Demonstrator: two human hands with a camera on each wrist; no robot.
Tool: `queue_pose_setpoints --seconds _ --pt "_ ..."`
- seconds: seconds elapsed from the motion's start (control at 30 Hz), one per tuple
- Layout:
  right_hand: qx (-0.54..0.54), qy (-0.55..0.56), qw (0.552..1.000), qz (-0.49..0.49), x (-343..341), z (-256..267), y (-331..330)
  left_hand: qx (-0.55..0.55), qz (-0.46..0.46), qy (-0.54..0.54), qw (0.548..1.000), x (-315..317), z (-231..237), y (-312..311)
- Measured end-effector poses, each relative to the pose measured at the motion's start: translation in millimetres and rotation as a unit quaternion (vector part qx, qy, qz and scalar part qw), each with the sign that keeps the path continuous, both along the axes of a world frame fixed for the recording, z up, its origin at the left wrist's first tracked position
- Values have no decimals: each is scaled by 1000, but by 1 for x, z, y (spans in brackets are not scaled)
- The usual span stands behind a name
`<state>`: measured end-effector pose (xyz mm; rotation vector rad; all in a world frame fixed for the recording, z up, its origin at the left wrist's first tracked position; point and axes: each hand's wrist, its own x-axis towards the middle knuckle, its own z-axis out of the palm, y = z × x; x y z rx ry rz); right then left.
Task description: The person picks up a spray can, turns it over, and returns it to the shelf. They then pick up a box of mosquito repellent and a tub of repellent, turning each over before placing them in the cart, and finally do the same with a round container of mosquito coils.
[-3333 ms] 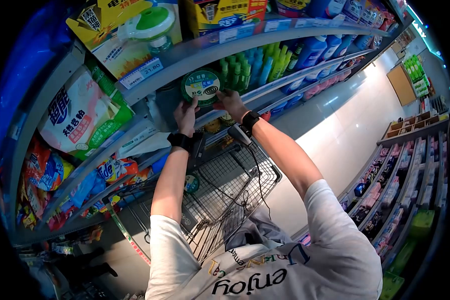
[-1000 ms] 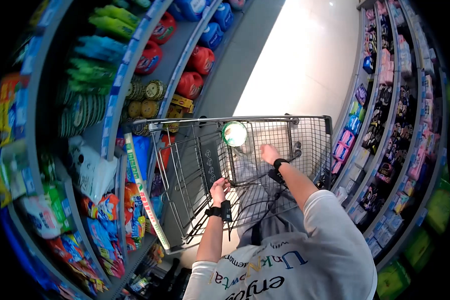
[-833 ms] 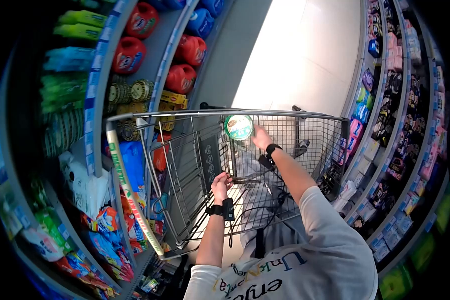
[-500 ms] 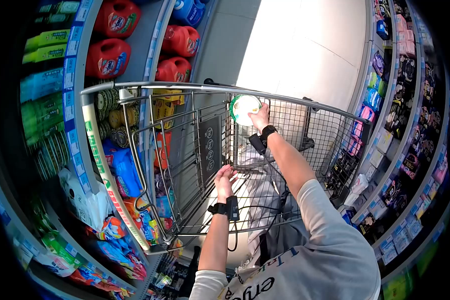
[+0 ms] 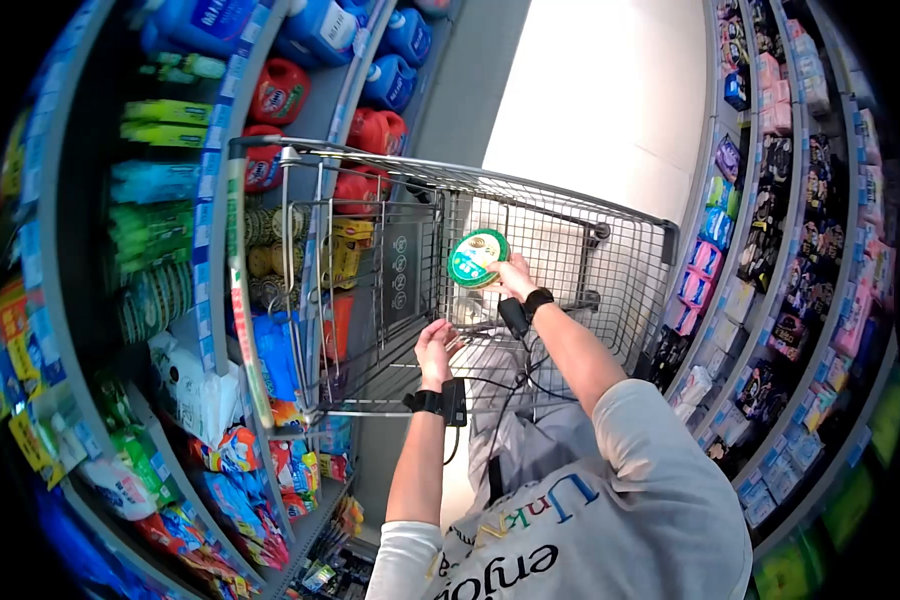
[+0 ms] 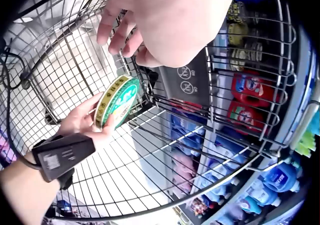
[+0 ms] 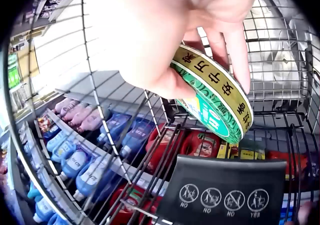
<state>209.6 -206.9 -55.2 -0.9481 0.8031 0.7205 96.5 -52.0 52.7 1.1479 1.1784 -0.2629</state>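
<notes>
My right hand [image 5: 511, 277] grips a round green mosquito coil tin [image 5: 477, 257] inside the wire shopping cart [image 5: 670, 240]. Thumb on the lid and fingers behind, it holds the tin on a tilt, as the right wrist view shows. A gold band with dark characters [image 7: 226, 87] runs round the tin's side. My left hand [image 5: 435, 350] hovers over the near part of the cart, fingers loosely curled and holding nothing. In the left wrist view, that hand [image 6: 170, 24] is above and beyond the tin, near the black sign panel [image 6: 182, 79].
Shelves on the left hold red detergent jugs [image 5: 280, 90], blue bottles [image 5: 390, 82] and stacked tins [image 5: 155, 300]. Packaged goods [image 5: 705, 260] line the right-hand shelves. Bright aisle floor [image 5: 600, 100] lies ahead. A cable [image 5: 530, 375] hangs near the cart's near side.
Both hands held a tin at the shelf earliest. Later, over the cart, my right hand reached a tin and took hold of it; the tin is now tilted. My left hand stays loosely curled.
</notes>
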Motion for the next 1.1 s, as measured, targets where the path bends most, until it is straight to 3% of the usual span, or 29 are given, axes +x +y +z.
queue_pose_setpoints --seconds 0.03,0.13,0.27,0.33,0.5,0.6,0.63,0.67,0.7,0.8,0.87,0.93,1.1 --pt "-12 8 1000 14 3 35 -12 1 2 -17 1000 2 9 0" --pt "57 -22 997 43 5 70 -44 -6 13 -46 999 6 41 -2" --pt "-12 -38 999 30 3 133 -59 -4 7 -85 996 9 66 3" --pt "9 -53 998 35 0 164 -63 -17 3 -113 993 12 74 10" --pt "74 -126 989 24 -22 255 -33 -84 -48 -147 984 25 125 11" --pt "74 -154 985 34 -46 263 -3 -135 -85 -155 975 32 140 18" --pt "77 -157 984 41 -56 263 5 -16 -227 -280 933 30 89 36" --pt "71 -159 984 39 -67 268 13 103 -355 -391 843 28 40 55" --pt "74 -153 984 50 -76 273 22 -154 -170 -217 949 26 106 48" --pt "105 -125 986 37 -87 266 48 -71 -246 -282 925 15 102 80" --pt "59 -140 988 3 -95 284 68 46 -300 -385 872 16 38 110" --pt "64 -179 982 -13 -94 276 78 -190 -186 -206 942 5 137 118" --pt "37 -260 965 -24 -94 298 108 -177 -229 -241 926 1 170 143"
